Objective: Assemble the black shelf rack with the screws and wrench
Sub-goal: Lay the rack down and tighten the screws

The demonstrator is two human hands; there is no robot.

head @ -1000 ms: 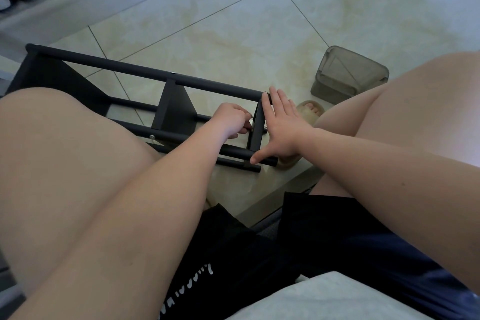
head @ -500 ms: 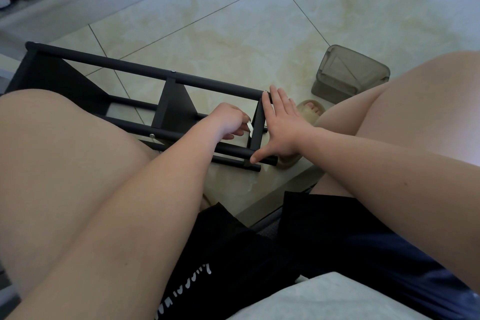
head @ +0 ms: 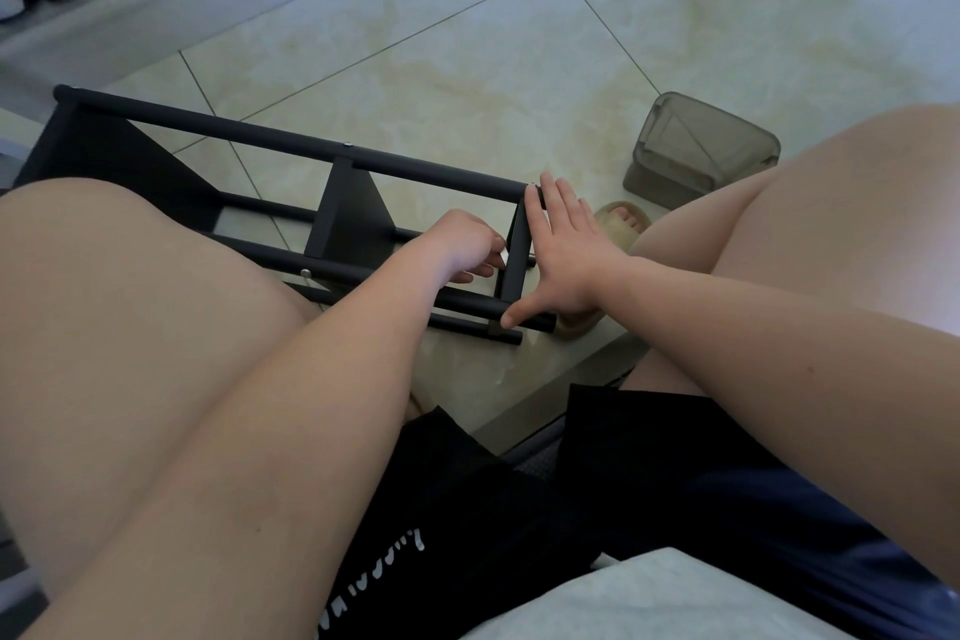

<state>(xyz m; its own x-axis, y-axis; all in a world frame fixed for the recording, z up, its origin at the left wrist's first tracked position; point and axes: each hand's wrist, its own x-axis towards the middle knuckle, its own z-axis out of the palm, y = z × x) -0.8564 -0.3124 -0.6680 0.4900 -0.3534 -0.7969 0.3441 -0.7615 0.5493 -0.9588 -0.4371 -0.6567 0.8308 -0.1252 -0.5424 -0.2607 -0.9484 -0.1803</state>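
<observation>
Right hand [head: 563,250] flat, fingers straight, against shelf rack [head: 291,143] end; left hand [head: 465,244] pinches small bright piece [head: 503,257]. Shorts [head: 467,494] print illegible.

Just one camera, worn on the seated person's head. It faces forward and steeply down, past the thighs [head: 130,327] close beneath it, to the rack [head: 291,143] lying near on the floor [head: 519,42]. The lens is wide.
</observation>
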